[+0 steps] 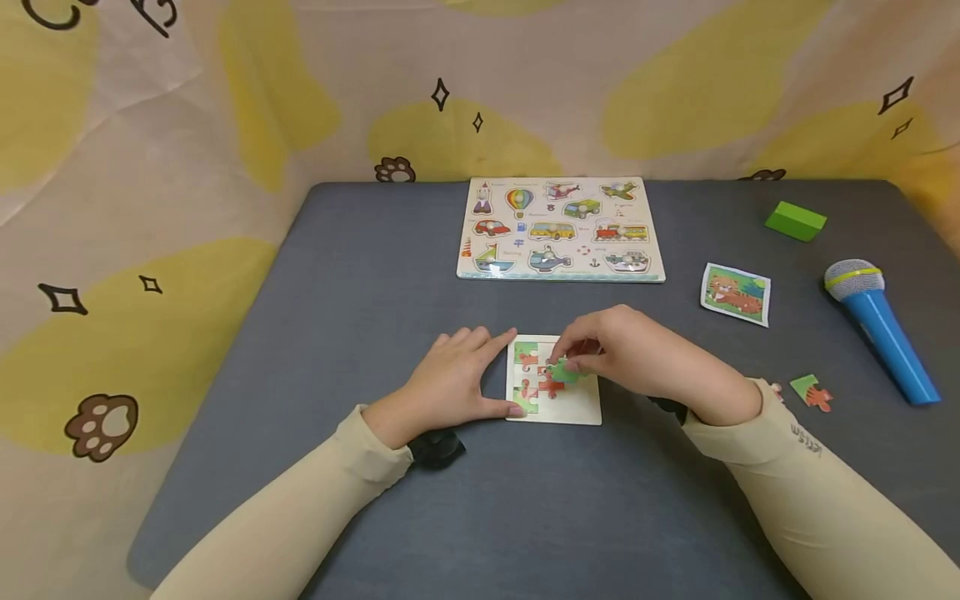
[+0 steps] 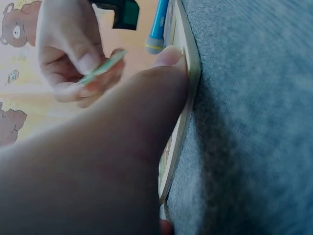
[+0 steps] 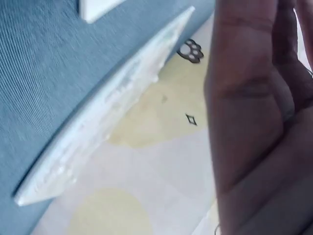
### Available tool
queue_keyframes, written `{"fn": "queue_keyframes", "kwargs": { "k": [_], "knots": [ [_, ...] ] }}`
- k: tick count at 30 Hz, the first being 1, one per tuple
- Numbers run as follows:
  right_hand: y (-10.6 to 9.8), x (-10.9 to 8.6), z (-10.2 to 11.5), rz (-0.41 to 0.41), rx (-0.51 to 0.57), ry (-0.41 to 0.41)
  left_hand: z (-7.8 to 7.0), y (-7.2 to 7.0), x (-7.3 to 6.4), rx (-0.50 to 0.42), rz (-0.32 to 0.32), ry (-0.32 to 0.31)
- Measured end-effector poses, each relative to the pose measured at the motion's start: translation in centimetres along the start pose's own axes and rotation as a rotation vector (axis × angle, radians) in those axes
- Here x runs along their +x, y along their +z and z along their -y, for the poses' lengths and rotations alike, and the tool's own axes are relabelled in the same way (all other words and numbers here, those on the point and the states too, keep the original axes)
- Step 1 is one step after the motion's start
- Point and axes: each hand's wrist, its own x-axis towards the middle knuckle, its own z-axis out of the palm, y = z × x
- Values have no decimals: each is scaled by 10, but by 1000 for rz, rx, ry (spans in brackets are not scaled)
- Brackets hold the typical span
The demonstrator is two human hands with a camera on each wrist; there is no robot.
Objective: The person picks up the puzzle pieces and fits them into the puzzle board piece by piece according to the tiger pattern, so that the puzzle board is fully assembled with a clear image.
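"Cream sleeves (image 1: pixel 262 521) fill the foreground. Any writing?"

"Dark lettering (image 1: pixel 806 439) on the right one, too small to read surely. Larger letters (image 1: pixel 153 17) on the cloth backdrop (image 1: pixel 180 142) are cut off at the top."

"And the hands?"

"Right hand (image 1: pixel 633 350) pinches a green puzzle piece (image 1: pixel 567 372) between thumb and fingers, over the white puzzle board (image 1: pixel 579 407). Left hand (image 1: pixel 459 373) has thumb and forefinger spread, touching the board's left corners."

"Other pieces?"

"Several pieces (image 1: pixel 527 400) lie on the board; a loose piece (image 1: pixel 812 392) sits beside the right sleeve."
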Motion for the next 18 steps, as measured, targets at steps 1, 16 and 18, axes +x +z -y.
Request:
{"fn": "queue_keyframes", "kwargs": {
  "k": [1,16,18],
  "knots": [
    [2,1,-1,1,-6,8,0,0,0,1,-3,0],
    [23,18,-21,-201,167,168,-3,-2,1,8,9,-6],
    [27,20,-23,-194,159,175,-3,-2,0,6,12,-10]
  ]
}}
